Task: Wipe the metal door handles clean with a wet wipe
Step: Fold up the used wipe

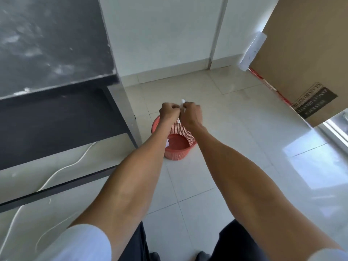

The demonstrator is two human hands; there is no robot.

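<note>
Hands out front at arm's length, close tog., knuckles nearly touching. L hand (169, 111) clenched, fingers curled onto one end of small white piece (183, 101); R hand (191, 114) clenched onto other end, so pinched betw. both. Pokes up above fingers, w/ another white edge showing lower down betw. wrists. Wipe or its wrapper: can't tell, too small & blurred. Hangs in air directly over red mesh basket (177, 154) on pale tiled floor (235, 129). White scrap (167, 143) showing inside basket, beside L forearm. Black desk (56, 53) to left, leg near basket; white cable (62, 167) snaking along floor beneath. Cardboard box (301, 53) far right w/ printed label, well apart from basket. White sleeve (84, 242) at L elbow, dark trousers (135, 245) below.
</note>
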